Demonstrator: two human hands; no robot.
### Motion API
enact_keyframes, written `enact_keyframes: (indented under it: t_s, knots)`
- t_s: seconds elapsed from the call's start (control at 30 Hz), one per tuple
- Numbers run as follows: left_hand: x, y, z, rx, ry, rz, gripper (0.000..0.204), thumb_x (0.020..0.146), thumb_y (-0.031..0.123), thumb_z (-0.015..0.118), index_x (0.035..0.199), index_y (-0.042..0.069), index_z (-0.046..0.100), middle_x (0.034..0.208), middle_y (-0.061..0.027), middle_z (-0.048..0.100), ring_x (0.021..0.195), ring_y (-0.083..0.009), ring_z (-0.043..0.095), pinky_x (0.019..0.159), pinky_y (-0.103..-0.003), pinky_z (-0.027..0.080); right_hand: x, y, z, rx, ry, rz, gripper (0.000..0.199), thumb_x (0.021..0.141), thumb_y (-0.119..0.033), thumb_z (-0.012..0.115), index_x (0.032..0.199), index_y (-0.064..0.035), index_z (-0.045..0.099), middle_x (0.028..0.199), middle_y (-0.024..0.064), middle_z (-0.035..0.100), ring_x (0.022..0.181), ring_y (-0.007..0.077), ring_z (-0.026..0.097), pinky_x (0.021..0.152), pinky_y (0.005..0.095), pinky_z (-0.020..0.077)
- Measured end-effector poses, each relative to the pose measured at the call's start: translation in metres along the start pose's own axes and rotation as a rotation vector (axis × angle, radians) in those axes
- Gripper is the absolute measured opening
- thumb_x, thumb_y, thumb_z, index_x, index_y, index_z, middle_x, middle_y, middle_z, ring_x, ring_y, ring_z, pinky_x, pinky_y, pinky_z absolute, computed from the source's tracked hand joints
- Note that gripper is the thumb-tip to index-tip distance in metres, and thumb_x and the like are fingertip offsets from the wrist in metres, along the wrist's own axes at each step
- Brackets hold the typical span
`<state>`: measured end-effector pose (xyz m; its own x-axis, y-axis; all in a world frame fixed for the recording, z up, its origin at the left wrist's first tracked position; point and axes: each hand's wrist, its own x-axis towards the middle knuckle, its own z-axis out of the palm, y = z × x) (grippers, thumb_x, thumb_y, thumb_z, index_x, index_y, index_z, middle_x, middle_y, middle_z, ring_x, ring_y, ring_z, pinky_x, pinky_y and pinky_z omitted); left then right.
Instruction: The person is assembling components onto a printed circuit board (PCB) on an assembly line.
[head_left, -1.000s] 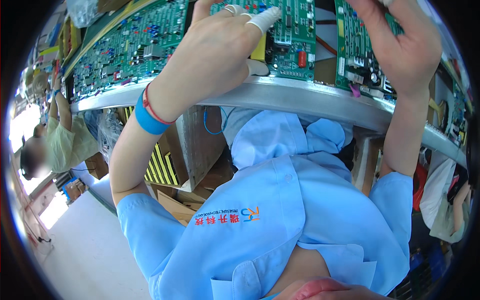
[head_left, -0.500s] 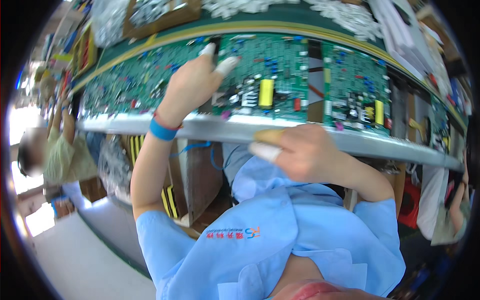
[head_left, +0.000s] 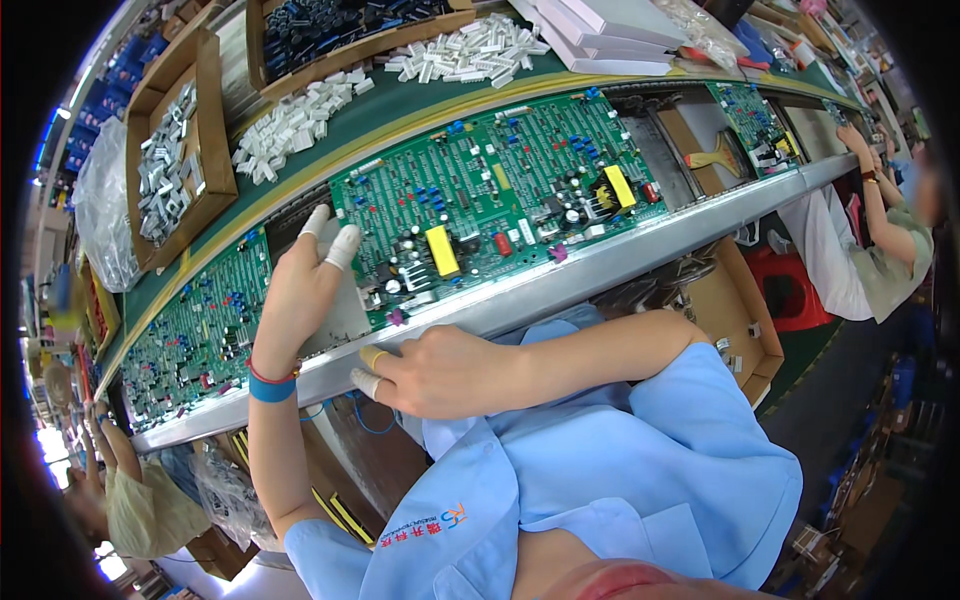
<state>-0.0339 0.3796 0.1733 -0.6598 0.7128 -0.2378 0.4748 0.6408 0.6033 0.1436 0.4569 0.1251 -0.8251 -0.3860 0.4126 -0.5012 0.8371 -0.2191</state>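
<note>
My left hand [head_left: 303, 285], with white finger cots on thumb and forefinger, reaches over the metal rail at the left end of a green circuit board [head_left: 400, 220]. Its thumb and forefinger are spread, the thumb at the board's edge; I cannot tell if they touch. A second circuit board [head_left: 575, 150] lies right up against the first. Both carry yellow blocks and small blue, red and purple parts. My right hand [head_left: 445, 372] hovers at the front of the rail, loosely closed, with a yellow and a white cot on its fingertips and nothing visible in it.
The metal rail [head_left: 520, 290] runs along the front of the line. More circuit boards [head_left: 200, 325] lie leftward. Behind stand a carton of metal parts [head_left: 178, 165], piles of white parts [head_left: 470, 52] and a box of dark parts [head_left: 340, 30]. Co-workers' arms [head_left: 880, 205] show at both sides.
The view has turned. The gap between the two circuit boards has closed, and they now lie edge to edge. My right hand has moved left, nearer my left hand.
</note>
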Motion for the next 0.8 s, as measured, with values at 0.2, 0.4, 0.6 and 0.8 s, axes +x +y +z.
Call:
enact_keyframes:
  t_s: [0.2,0.4,0.6,0.8]
  knots:
    - [0.018,0.032,0.031,-0.039,-0.111,0.170,0.076,0.095,0.045,0.058,0.140,-0.012,0.037,0.105,-0.0265,0.068,0.100,-0.0361,0.067,0.083,-0.038,0.051,-0.023,0.003,-0.019,-0.114,-0.067,0.120,0.036,0.081,-0.015,0.056,0.115,-0.0016,0.063,0.102,0.0125,0.064,0.062,0.0171,0.066,0.045,0.0278,0.0490]
    - [0.035,0.087,0.057,-0.045,-0.233,0.307,0.081,0.094,0.048,0.057,0.140,-0.014,0.035,0.101,-0.0279,0.068,0.098,-0.0355,0.068,0.083,-0.038,0.051,-0.060,0.021,-0.054,-0.241,-0.249,0.463,0.045,0.080,-0.015,0.058,0.124,-0.0028,0.059,0.089,0.0062,0.060,0.064,0.0172,0.064,0.046,0.0296,0.0494]
    - [0.051,0.117,0.075,-0.047,-0.362,0.360,0.083,0.093,0.048,0.057,0.138,-0.019,0.034,0.094,-0.0282,0.068,0.092,-0.0359,0.068,0.081,-0.038,0.052,-0.097,0.040,-0.074,-0.343,-0.307,0.579,0.041,0.084,-0.013,0.056,0.123,-0.0048,0.060,0.093,0.0047,0.062,0.065,0.0183,0.065,0.048,0.0301,0.0505]
    - [0.067,0.120,0.107,-0.089,-0.351,0.438,0.076,0.096,0.041,0.058,0.147,-0.006,0.029,0.107,-0.0180,0.067,0.060,-0.0123,0.056,0.058,-0.029,0.048,-0.116,0.056,-0.085,-0.352,-0.307,0.627,0.031,0.084,-0.014,0.055,0.114,-0.0056,0.061,0.085,0.0043,0.060,0.068,0.0178,0.068,0.048,0.0327,0.0513]
